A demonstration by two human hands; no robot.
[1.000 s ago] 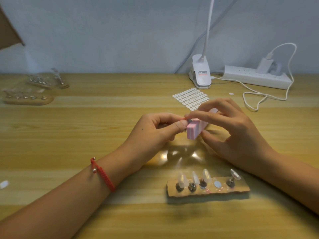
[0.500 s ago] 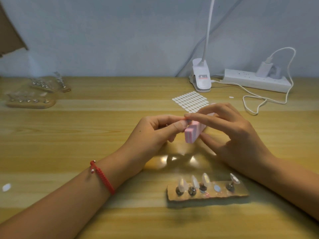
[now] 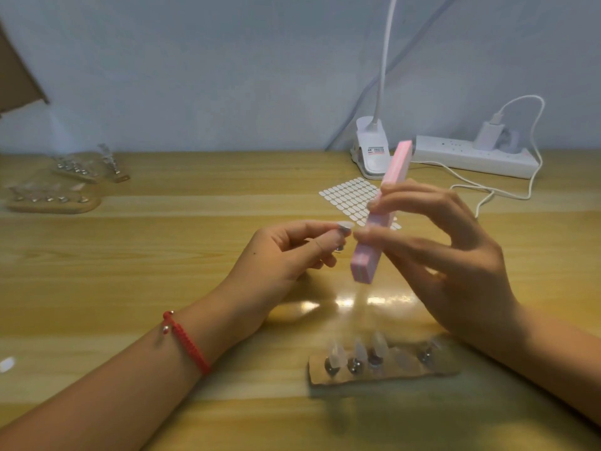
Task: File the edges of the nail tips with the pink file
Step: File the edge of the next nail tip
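Note:
My left hand [image 3: 286, 252] pinches a clear nail tip [image 3: 344, 226] on a small metal stand between thumb and forefinger. My right hand [image 3: 448, 255] grips the pink file [image 3: 377, 229], a long block held steeply tilted, its upper end pointing toward the lamp. The file's side lies just right of the nail tip, close to it. In front of me a wooden holder [image 3: 383, 374] carries several more nail tips on metal stands.
A sheet of white stickers [image 3: 348, 196] lies behind the hands. A clip lamp [image 3: 372, 151] and a white power strip [image 3: 471, 156] with a cable stand at the back right. Two more wooden holders [image 3: 55, 200] with nail tips sit at the far left.
My right hand has lifted and swung the pink file from lying low across the nail tip to a steep, nearly upright tilt. My left hand still holds the nail tip.

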